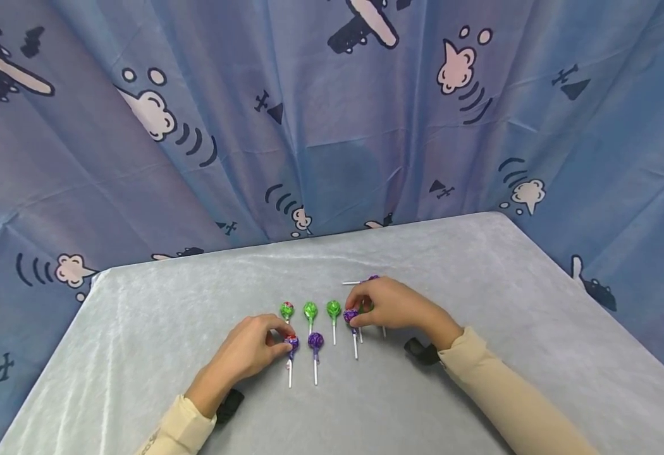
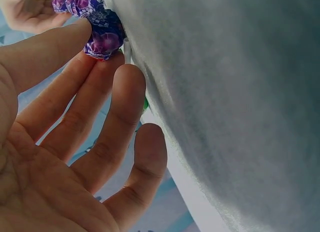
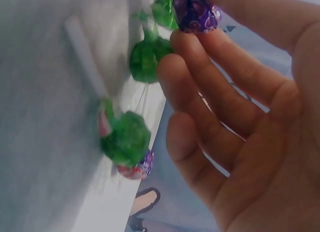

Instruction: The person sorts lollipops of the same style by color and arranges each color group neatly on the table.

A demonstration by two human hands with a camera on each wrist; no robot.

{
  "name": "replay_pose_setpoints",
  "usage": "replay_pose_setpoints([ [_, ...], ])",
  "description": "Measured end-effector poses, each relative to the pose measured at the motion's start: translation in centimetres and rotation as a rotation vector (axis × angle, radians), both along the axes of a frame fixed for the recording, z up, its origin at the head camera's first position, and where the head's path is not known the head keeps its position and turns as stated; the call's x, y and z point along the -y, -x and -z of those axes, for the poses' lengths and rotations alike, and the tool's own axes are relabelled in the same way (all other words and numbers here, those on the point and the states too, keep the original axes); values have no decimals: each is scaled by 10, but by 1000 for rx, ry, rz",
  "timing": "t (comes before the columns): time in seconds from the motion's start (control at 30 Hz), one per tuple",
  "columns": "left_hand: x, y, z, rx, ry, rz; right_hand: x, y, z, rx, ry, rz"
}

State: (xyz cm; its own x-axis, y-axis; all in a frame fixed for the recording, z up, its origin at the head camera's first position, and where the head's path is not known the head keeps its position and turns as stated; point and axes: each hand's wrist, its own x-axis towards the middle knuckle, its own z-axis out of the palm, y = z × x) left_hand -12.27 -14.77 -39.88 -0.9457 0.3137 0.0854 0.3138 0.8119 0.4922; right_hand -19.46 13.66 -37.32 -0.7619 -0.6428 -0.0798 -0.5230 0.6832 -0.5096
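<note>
In the head view my left hand (image 1: 248, 349) pinches a purple-wrapped lollipop (image 1: 293, 343) between thumb and fingers, its white stick pointing toward me. The left wrist view shows that wrapper (image 2: 106, 39) at the thumb tip, with the other fingers spread. My right hand (image 1: 394, 304) grips another purple lollipop (image 1: 351, 315) by its head; the same candy (image 3: 197, 13) appears at the top of the right wrist view. Between the hands lies one more purple lollipop (image 1: 315, 341). Behind it, green lollipops (image 1: 310, 309) form a row, some partly hidden by my right hand.
A further purple lollipop (image 1: 373, 277) lies sideways behind my right hand, its stick to the left. Near my right fingers, a green lollipop (image 3: 126, 138) shows in the right wrist view. The grey-white cloth-covered table (image 1: 463, 265) ends at a blue patterned curtain (image 1: 343, 170).
</note>
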Motion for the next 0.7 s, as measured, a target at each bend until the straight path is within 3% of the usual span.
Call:
replay_pose_setpoints([
  [0.33,1,0,2,-27,-7,17,15,-10,2,4,-25,-16],
  [0.7,2,1,1,-26,-9,23,20,-14,4,-53,-16,-51],
])
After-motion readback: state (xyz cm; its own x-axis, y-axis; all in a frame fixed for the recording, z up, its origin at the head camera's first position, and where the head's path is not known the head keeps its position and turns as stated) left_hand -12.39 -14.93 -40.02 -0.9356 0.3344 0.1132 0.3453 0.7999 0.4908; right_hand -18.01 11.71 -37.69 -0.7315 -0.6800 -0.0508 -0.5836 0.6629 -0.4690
